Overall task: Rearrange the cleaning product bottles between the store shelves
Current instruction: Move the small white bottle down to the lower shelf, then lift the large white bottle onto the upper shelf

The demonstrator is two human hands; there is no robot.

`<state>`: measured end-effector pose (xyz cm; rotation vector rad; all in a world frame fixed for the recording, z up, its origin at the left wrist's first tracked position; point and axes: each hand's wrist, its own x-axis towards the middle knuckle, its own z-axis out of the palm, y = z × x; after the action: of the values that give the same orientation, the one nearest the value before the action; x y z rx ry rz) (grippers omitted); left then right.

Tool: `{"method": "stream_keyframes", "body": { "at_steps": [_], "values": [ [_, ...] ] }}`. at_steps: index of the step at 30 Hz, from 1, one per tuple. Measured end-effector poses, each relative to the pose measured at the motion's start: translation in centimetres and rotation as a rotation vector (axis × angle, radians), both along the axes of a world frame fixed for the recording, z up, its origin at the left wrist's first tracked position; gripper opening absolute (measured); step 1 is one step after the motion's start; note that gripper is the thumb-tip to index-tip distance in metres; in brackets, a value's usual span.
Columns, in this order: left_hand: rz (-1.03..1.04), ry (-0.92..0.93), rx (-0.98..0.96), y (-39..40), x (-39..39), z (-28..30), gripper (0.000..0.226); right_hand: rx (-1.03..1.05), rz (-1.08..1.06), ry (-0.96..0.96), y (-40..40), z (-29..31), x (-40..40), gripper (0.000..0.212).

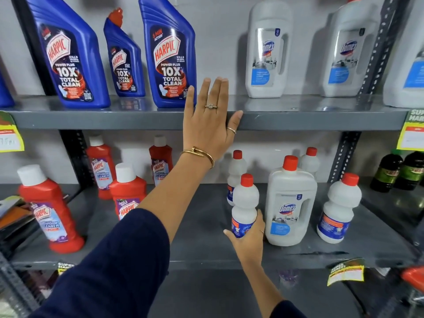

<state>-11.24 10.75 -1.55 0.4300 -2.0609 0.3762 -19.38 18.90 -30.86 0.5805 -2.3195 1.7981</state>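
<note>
My right hand [249,237] is wrapped around the lower body of a small white bottle with a red cap [244,207], thumb on its left side and fingers behind it, at the label. The bottle is upright on or just above the lower shelf [206,253], near that shelf's front edge; I cannot tell whether its base has cleared the surface. It stands just beside the large Domex jug [290,203], close to touching its left side.

My left hand [210,120] is flat and loose, holding nothing, fingers spread over the front edge of the upper shelf [321,118], just to the right of the big blue Harpic bottle [169,53] at that edge.

As for progress, I judge the job to be partway at most. The upper shelf has a bare stretch between the blue Harpic bottle and the white Domex bottle [267,49] further back, and my left hand marks that gap. On the lower shelf three more small white bottles stand around the jug, and red Harpic bottles [51,207] fill the left end. Only one bottle is in hand, so most of the moving looks undone.
</note>
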Motion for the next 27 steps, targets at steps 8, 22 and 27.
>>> {"method": "stream_keyframes", "body": {
  "at_steps": [8,22,27],
  "values": [
    [-0.002,-0.017,0.015,0.0,0.1,0.0,0.062,0.039,0.029,-0.108,0.8,-1.6,0.2,0.073],
    [0.011,-0.032,0.007,0.2,0.3,0.1,0.064,0.136,-0.036,0.026,3.2,0.0,0.9,0.063],
    [-0.001,0.005,0.006,1.3,0.3,0.2,0.062,-0.050,-0.293,0.151,6.1,3.3,-1.5,0.045]
  ]
}}
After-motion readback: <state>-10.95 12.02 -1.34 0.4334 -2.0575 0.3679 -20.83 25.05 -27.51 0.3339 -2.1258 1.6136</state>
